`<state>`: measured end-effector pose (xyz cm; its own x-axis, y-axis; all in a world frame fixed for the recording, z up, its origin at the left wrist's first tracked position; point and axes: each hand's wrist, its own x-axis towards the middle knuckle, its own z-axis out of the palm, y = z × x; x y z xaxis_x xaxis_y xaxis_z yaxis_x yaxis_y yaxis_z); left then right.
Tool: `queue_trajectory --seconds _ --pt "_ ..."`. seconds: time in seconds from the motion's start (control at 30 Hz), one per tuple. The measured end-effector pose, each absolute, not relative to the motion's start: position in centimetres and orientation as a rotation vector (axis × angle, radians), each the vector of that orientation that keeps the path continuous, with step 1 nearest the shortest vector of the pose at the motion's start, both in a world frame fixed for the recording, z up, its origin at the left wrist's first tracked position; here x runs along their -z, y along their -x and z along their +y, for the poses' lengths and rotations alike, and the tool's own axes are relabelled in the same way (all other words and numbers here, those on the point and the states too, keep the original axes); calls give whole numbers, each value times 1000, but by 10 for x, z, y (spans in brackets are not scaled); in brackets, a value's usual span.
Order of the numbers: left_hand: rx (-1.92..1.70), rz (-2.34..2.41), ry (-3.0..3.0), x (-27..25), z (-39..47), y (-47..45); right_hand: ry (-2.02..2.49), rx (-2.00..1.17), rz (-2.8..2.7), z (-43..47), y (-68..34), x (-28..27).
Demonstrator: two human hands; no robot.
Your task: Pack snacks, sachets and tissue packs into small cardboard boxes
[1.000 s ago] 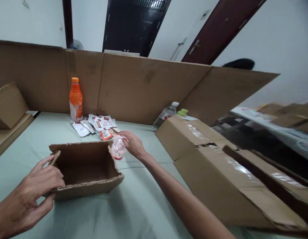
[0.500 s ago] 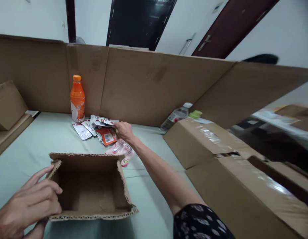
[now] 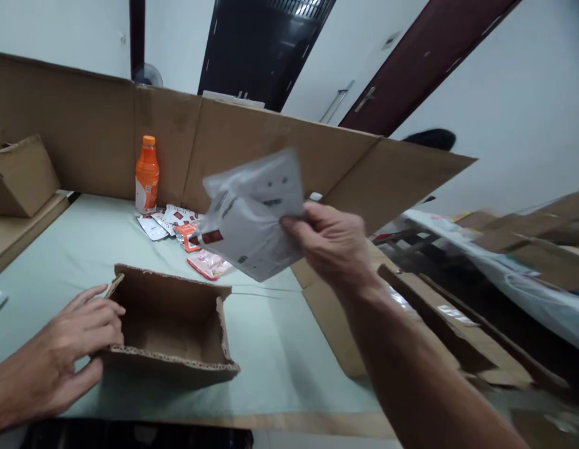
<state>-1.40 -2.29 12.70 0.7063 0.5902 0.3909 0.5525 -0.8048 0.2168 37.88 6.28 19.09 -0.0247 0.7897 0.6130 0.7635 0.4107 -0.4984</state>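
My right hand is raised over the table, its thumb and fingers pinching a white packet by the edge. Motion blurs the packet, and I cannot tell whether a second one lies behind it. With fingers hooked over its left wall, my left hand grips an open cardboard box, which tilts toward me. Its visible inside holds nothing. Behind it lie several white packets, an orange packet and a pink packet.
An orange bottle stands by the cardboard wall at the back of the green-covered table. Another cardboard box sits at the left. Long cardboard boxes line the right side, partly behind my right arm.
My right hand has lifted the white packet from the pile and brought it up and to the right. My left hand stays on the box. The view has turned right.
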Motion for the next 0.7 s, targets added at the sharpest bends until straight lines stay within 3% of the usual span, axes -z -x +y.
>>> queue_trajectory --seconds 0.13,0.3,0.5,0.7 --pt "-726 1025 -2809 -123 -25 10 1128 -83 -1666 13 -341 -217" --pt "-702 1163 -2852 -121 -38 5 948 -6 -2026 -24 -293 -193" --pt "-744 1217 -2897 -122 -48 4 1344 -426 -2760 -16 -264 -158" --pt "-850 958 -3041 -142 -47 -8 1352 -638 -2929 -1 -241 -158"
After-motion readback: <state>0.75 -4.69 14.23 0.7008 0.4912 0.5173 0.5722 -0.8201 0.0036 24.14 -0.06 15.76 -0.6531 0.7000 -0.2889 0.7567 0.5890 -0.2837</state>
